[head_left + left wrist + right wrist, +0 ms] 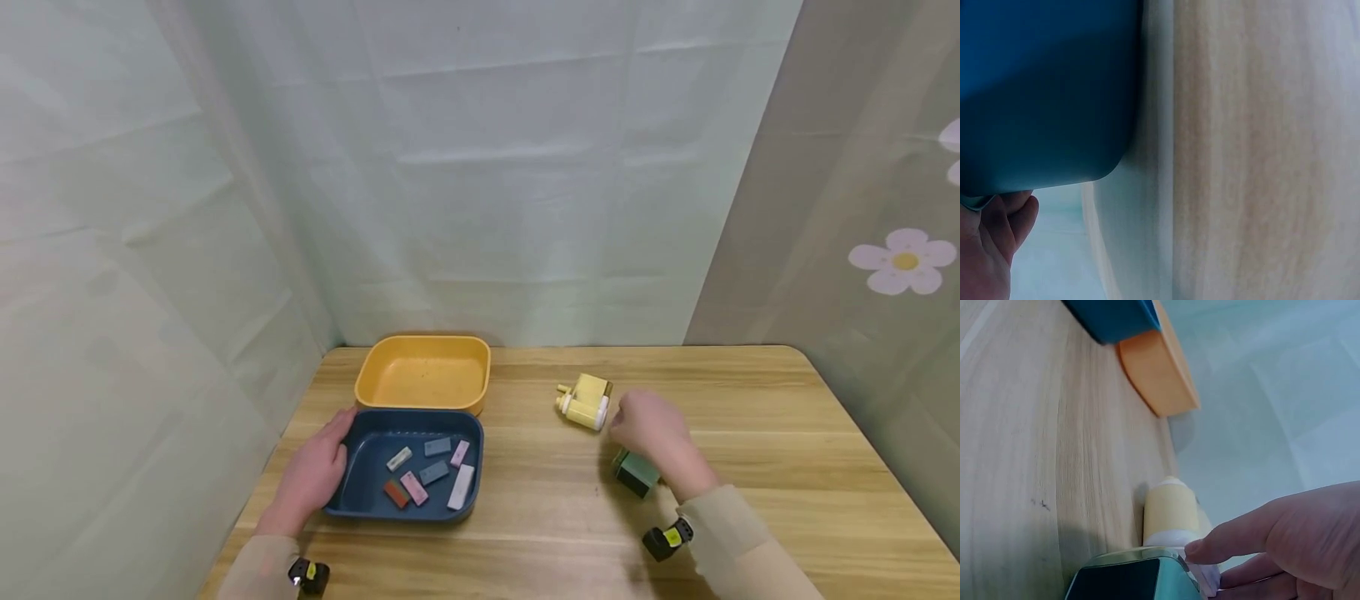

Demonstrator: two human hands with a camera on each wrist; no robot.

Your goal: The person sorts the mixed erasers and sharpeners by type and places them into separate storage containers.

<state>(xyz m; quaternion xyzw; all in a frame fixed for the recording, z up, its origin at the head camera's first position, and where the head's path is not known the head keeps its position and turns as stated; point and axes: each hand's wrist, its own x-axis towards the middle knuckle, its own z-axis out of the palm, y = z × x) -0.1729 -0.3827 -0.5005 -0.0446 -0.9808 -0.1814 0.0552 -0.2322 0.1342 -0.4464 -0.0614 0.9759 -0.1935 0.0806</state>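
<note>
My left hand (313,467) rests along the left rim of a dark blue tray (480,450), fingers fairly straight toward its far corner. The left wrist view shows those fingers (1022,222) against the tray's outside wall. Several small erasers lie in the tray, among them a long white one (461,487) and a pink one (414,488). Above a green boxy object (637,472), my right hand (651,423) pinches a small pale pinkish block (1208,579), partly covered by the fingers. Just left of that hand stands a yellow pencil sharpener (587,402) with a white part.
A yellow tray (482,375) stands directly behind the blue one, touching or nearly so. Wood-patterned tabletop (536,500) lies between the trays and the right hand. Pale fabric (495,208) hangs behind the table, with a flower-printed curtain (862,350) at right.
</note>
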